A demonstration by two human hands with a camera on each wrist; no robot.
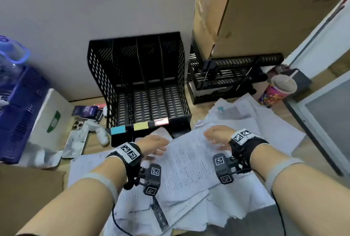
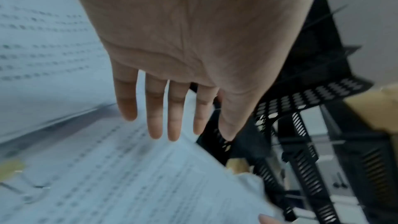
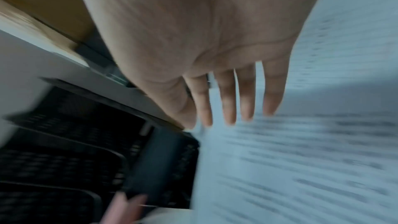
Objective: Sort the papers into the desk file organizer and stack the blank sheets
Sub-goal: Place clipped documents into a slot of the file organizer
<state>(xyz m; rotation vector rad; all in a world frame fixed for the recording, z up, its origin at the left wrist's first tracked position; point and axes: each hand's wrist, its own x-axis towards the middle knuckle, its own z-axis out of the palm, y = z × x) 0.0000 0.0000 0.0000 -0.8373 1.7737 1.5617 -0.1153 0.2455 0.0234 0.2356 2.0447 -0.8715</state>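
A loose heap of printed papers (image 1: 189, 171) covers the desk in front of me. Behind it stands the black mesh file organizer (image 1: 140, 82), its slots empty, with blue, yellow and pink labels along its front edge. My left hand (image 1: 154, 145) hovers over the left edge of the top printed sheet, fingers (image 2: 163, 113) straight and spread, holding nothing. My right hand (image 1: 216, 136) hangs over the sheet's right edge, fingers (image 3: 228, 98) also straight and empty. Printed paper (image 2: 107, 176) lies under the left palm and paper (image 3: 301, 159) under the right.
A second black rack (image 1: 227, 78) and a tall cardboard box (image 1: 255, 12) stand to the right of the organizer. A patterned paper cup (image 1: 277, 91) sits at far right. Phones (image 1: 75, 139) and small items lie left, beside a blue crate (image 1: 22, 114).
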